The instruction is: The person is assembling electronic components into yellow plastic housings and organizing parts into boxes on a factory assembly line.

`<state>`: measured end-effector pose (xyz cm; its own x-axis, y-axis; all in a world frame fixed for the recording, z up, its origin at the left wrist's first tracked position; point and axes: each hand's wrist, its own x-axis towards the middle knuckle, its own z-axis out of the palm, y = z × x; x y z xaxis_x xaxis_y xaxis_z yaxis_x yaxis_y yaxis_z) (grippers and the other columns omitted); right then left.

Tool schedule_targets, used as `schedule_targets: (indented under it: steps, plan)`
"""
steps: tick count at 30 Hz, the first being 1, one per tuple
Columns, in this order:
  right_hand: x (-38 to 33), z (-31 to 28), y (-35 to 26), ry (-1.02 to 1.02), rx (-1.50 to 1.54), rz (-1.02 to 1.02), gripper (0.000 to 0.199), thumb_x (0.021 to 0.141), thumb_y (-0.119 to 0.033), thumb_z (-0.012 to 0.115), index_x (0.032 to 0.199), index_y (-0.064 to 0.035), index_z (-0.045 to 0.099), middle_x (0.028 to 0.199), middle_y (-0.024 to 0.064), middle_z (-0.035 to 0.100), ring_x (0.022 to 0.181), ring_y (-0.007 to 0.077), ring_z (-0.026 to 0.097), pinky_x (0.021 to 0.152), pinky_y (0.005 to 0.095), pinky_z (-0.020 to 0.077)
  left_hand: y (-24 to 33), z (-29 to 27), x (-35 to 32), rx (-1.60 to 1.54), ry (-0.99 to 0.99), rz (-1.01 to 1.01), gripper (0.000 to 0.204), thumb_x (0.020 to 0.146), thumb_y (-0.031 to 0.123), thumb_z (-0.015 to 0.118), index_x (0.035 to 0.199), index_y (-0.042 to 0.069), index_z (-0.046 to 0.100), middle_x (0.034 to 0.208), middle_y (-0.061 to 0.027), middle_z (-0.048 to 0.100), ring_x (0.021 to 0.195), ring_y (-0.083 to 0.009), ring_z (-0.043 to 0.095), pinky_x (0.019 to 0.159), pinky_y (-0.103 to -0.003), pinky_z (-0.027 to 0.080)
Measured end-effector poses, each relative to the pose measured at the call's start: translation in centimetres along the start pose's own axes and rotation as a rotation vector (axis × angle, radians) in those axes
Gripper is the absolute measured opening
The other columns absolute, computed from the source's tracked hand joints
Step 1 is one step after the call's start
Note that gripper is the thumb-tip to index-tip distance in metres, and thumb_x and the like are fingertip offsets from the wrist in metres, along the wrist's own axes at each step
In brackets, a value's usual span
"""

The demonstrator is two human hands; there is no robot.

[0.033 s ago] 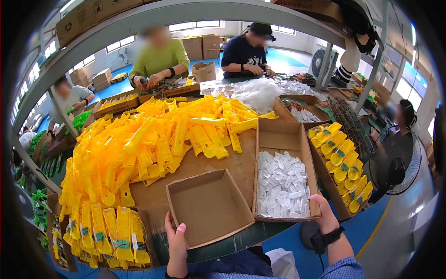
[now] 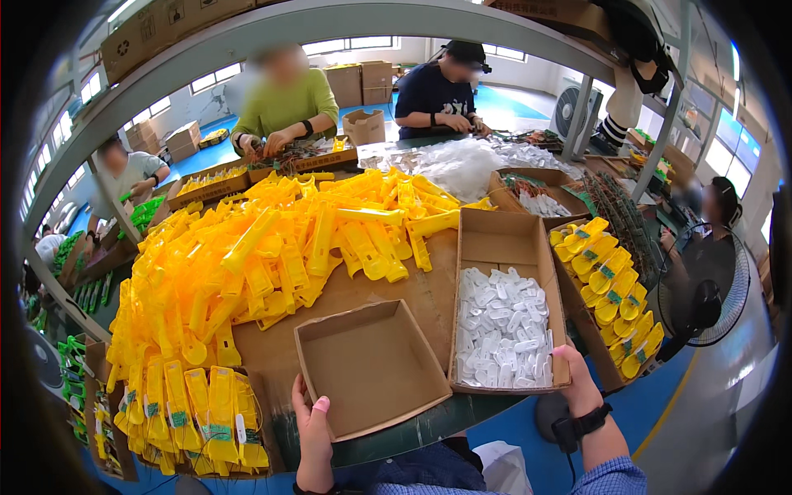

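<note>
My left hand (image 2: 313, 429) grips the left front side of a shallow square cardboard box (image 2: 371, 367), whose brown bottom shows bare. Just right of it stands a longer cardboard box (image 2: 497, 235), its near part filled with small white plastic pieces (image 2: 503, 330). My right hand (image 2: 577, 381) is closed on that box's right front corner, thumb on the rim; some of its fingers are hidden by the box wall. The two boxes nearly touch at the square box's right side. Behind them spreads a large heap of yellow plastic casings (image 2: 256, 256).
Yellow casings with green circuit boards fill boxes at the front left (image 2: 198, 421) and right (image 2: 610, 289). A black fan (image 2: 705, 285) stands at the right. Two people work across the table, near white plastic bags (image 2: 470, 161). A metal shelf beam (image 2: 371, 23) crosses above.
</note>
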<state>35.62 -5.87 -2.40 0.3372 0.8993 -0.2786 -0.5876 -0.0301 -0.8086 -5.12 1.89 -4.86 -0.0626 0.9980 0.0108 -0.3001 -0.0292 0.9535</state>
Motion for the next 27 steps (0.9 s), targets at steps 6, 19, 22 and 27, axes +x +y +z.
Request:
schedule_targets:
  steps: [6,19,22,27]
  plan:
    - [-1.7,3.6,-0.3,0.084,-0.003,-0.245,0.061,0.069,-0.005,0.046,0.128,-0.0015,0.033,0.114,0.0128,0.049,0.103,0.0248,0.052,0.089,0.0329,0.0434,0.9,-0.7,-0.7,-0.108,0.029,-0.035,0.063,0.077,0.005,0.046,0.135,0.003,0.021,0.132,-0.0144,0.030,0.119,-0.0244,0.036,0.099,-0.034,0.031]
    - [-2.4,8.0,-1.1,0.283,-0.016,-0.767,0.063,0.071,-0.008,0.048,0.132,0.0008,0.030,0.123,0.0122,0.044,0.111,0.0210,0.046,0.093,0.0295,0.0372,0.6,6.5,-2.0,-0.140,-0.143,-0.165,0.074,0.076,0.001,0.051,0.137,0.008,0.010,0.131,-0.0152,0.027,0.118,-0.0245,0.033,0.099,-0.035,0.030]
    - [-1.6,7.4,-1.3,0.331,-0.040,-0.779,0.062,0.073,-0.007,0.048,0.132,0.0004,0.029,0.123,0.0119,0.044,0.109,0.0205,0.047,0.091,0.0287,0.0380,-0.1,8.3,-1.5,-0.181,-0.147,-0.209,0.077,0.077,0.002,0.053,0.138,0.009,0.006,0.131,-0.0156,0.024,0.119,-0.0244,0.032,0.099,-0.036,0.030]
    - [-1.0,7.4,-1.2,0.415,-0.106,-0.902,0.064,0.074,-0.003,0.048,0.134,-0.0002,0.027,0.123,0.0121,0.043,0.110,0.0201,0.046,0.093,0.0277,0.0350,-0.9,11.2,-0.9,-0.238,-0.117,-0.259,0.079,0.079,0.004,0.056,0.137,0.009,0.003,0.131,-0.0154,0.025,0.120,-0.0242,0.031,0.099,-0.036,0.030]
